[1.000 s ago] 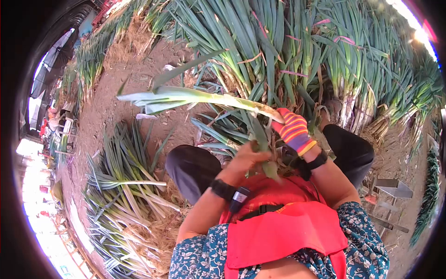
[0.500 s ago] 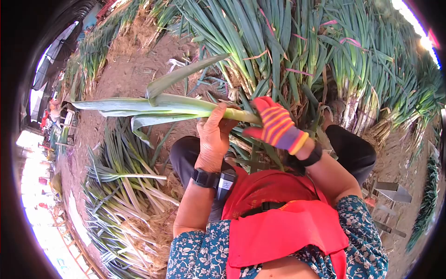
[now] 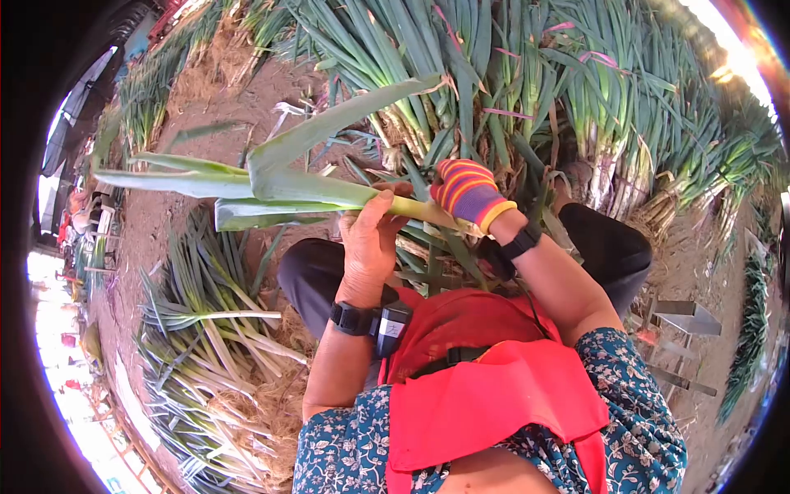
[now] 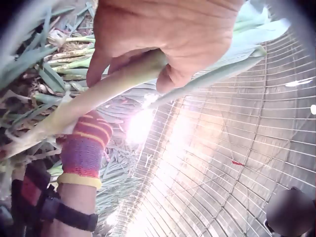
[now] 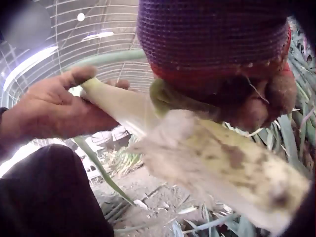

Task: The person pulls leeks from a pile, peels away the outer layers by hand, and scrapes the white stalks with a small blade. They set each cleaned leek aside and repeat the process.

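One thick leek [image 3: 313, 191] lies level across the head view, leaves to the left, pale stalk to the right. My bare left hand [image 3: 369, 239] grips it where leaves meet stalk, thumb on top; the left wrist view shows those fingers around the stalk [image 4: 113, 84]. My right hand [image 3: 473, 193], in a striped glove, is curled at the stalk's root end. In the right wrist view bare fingertips of the gloved hand [image 5: 217, 64] pinch a strip of skin against the stalk, whose end [image 5: 247, 168] is brown-spotted with loose papery skin.
Upright leek bundles [image 3: 609, 123] with pink ties stand ahead and to the right. A pile of loose leeks [image 3: 214, 329] lies on the soil at the left. A metal stand [image 3: 687, 317] is at the right, and more leeks lie between my knees.
My left hand has moved from below onto the leek and grips it. The leek has shifted left, and my gloved hand has gone from spread fingers to curled at the stalk.
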Demonstrator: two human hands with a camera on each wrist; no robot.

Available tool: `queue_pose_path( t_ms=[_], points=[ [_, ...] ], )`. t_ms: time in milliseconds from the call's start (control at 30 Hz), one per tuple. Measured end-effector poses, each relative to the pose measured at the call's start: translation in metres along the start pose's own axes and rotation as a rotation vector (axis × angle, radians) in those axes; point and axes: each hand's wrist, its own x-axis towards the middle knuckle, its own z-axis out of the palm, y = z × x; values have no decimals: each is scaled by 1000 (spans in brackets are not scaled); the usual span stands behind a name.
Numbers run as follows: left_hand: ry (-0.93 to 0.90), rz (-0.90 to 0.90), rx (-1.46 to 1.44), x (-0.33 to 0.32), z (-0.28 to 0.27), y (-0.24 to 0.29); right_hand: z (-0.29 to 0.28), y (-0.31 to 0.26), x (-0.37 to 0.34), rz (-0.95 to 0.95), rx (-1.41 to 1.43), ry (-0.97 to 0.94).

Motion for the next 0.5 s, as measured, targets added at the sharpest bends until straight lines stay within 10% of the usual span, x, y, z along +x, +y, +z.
queue_pose_path(
  t_ms=[233, 400, 500],
  points=[
    [29, 135, 50, -8, -4, 27, 29, 111, -25, 105, -422, -3],
    [109, 161, 3, -13, -20, 78, 44, 237, -74, 312, -551, -391],
    [136, 126, 39, 3, -47, 88, 48, 270, -79, 1156, 461, 79]
  ],
)
